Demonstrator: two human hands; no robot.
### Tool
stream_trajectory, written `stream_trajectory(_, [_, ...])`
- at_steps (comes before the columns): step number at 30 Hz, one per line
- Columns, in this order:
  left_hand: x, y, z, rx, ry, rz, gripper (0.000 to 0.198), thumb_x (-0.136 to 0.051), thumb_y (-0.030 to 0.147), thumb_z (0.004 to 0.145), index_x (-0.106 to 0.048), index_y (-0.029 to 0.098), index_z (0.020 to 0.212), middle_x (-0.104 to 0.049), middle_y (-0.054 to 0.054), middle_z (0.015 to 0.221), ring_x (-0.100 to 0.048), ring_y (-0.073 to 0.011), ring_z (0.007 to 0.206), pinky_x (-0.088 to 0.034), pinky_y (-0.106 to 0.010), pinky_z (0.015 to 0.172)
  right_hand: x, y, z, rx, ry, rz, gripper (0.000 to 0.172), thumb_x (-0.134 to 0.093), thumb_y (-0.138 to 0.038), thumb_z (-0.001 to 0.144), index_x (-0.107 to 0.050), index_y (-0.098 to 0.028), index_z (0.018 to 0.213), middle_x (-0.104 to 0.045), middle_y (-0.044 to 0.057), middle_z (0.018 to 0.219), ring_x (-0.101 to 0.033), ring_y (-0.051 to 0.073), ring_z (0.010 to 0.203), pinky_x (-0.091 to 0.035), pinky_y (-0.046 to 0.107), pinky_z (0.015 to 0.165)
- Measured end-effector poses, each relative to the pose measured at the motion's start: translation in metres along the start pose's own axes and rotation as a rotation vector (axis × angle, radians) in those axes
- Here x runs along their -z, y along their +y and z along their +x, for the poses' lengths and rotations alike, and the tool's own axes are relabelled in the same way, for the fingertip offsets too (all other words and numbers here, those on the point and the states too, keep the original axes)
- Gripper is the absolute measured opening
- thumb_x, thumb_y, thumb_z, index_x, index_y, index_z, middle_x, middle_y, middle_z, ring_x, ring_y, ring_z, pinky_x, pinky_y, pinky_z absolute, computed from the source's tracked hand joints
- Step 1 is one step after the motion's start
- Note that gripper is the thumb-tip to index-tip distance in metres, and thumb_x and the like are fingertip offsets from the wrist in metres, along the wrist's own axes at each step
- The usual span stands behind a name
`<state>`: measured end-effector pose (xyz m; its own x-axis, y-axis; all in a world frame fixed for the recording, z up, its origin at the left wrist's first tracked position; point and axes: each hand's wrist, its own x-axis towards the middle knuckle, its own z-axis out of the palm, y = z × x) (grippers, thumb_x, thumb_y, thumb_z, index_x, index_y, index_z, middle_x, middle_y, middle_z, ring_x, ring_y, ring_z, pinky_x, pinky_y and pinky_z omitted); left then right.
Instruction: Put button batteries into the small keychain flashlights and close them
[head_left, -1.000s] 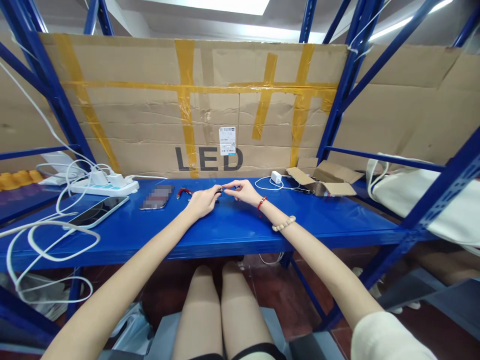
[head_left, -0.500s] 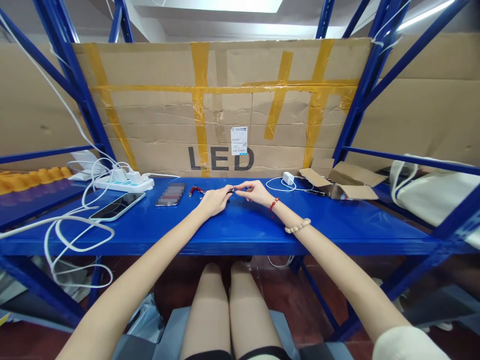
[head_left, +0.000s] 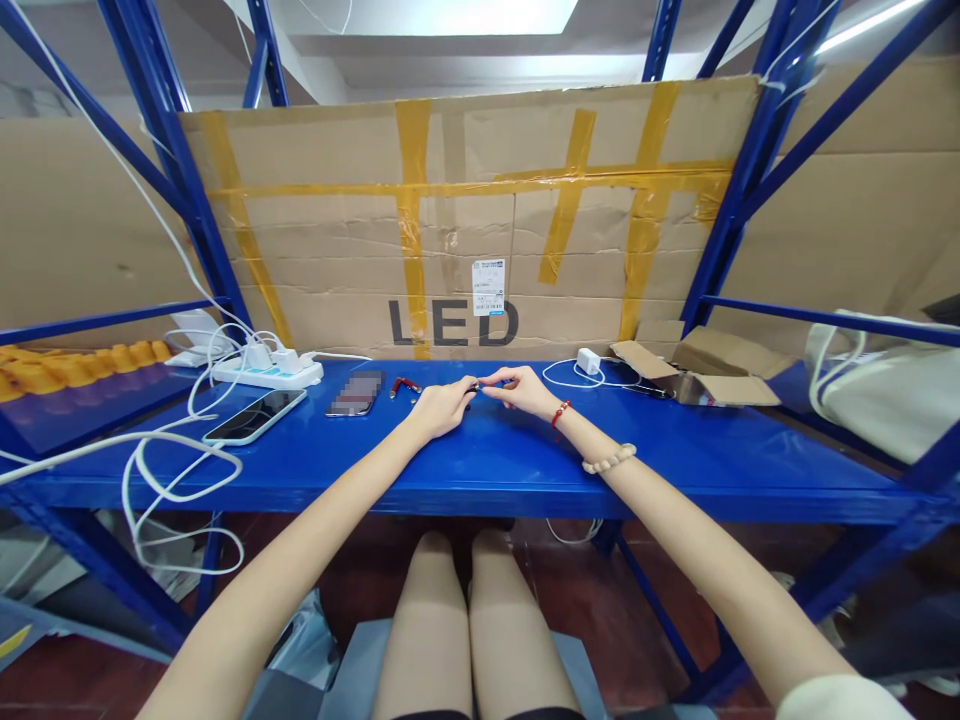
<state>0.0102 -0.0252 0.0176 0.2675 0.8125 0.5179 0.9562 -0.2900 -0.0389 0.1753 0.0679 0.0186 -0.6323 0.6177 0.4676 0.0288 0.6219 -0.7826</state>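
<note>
My left hand (head_left: pixel 444 408) is closed, its fingers pinching a small dark piece (head_left: pixel 474 387) just above the blue table. The piece is too small to name. Thumb and forefinger of my right hand (head_left: pixel 523 389) come together at the same piece from the other side, touching it or very close to it. Left of my left hand lies a small red-handled tool (head_left: pixel 406 386), its kind unclear, with tiny bits beside it. A dark phone (head_left: pixel 355 393) lies flat farther left.
The blue table (head_left: pixel 495 470) also carries a white-edged phone (head_left: pixel 256 417), a power strip (head_left: pixel 268 372) with looped white cables (head_left: pixel 169 480), a white charger (head_left: pixel 588 360) and an opened cardboard box (head_left: pixel 712 372). Behind stands a large cardboard panel (head_left: pixel 337 250) between blue posts.
The whole view has shifted, so the scene sits slightly farther right and is tilted a little. Both hands stay together at the small piece, with hardly any change in their fingers.
</note>
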Motion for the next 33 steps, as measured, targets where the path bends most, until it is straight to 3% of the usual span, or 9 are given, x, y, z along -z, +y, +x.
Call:
stream_trajectory(14, [0.0014,0.0011,-0.0001,-0.003,-0.003,-0.004,0.026,-0.033,0.025,0.091,-0.045,0.021,0.114,-0.067,-0.008,0.101,-0.066,-0.0226,0.082,-0.049,-0.030,0.068,0.0002,-0.0023,-0.0010,0.016,-0.009,0.003,0.041,-0.069,-0.042,0.061,-0.071,-0.011,0.088,-0.067,0.006,0.072,-0.045,0.004,0.038,-0.036,0.020,0.037])
stream_trajectory(19, [0.0007,0.0000,-0.0003,-0.006,-0.008,-0.026,0.027,-0.032,0.025,0.092,-0.045,0.020,0.114,-0.066,-0.007,0.102,-0.066,-0.0225,0.084,-0.049,-0.030,0.068,-0.0004,-0.0005,-0.0003,0.036,-0.006,0.022,0.042,-0.069,-0.044,0.061,-0.071,-0.011,0.086,-0.067,0.007,0.080,-0.045,0.003,0.038,-0.036,0.019,0.036])
stream_trajectory(24, [-0.0010,-0.0016,-0.0014,-0.030,-0.013,-0.084,0.027,-0.030,0.024,0.092,-0.043,0.023,0.116,-0.063,-0.004,0.108,-0.064,-0.0193,0.091,-0.049,-0.027,0.072,-0.0023,0.0015,-0.0003,0.059,-0.008,0.050,0.041,-0.071,-0.048,0.056,-0.070,-0.011,0.075,-0.064,0.007,0.081,-0.047,0.003,0.040,-0.038,0.020,0.037])
stream_trajectory(33, [-0.0049,-0.0015,-0.0021,-0.030,-0.029,-0.134,0.018,-0.033,0.022,0.091,-0.044,0.021,0.106,-0.065,-0.005,0.101,-0.065,-0.0204,0.087,-0.049,-0.027,0.068,-0.0058,0.0004,-0.0004,0.102,-0.007,0.083,0.039,-0.072,-0.050,0.054,-0.066,-0.012,0.063,-0.059,0.003,0.074,-0.046,0.003,0.039,-0.038,0.020,0.036])
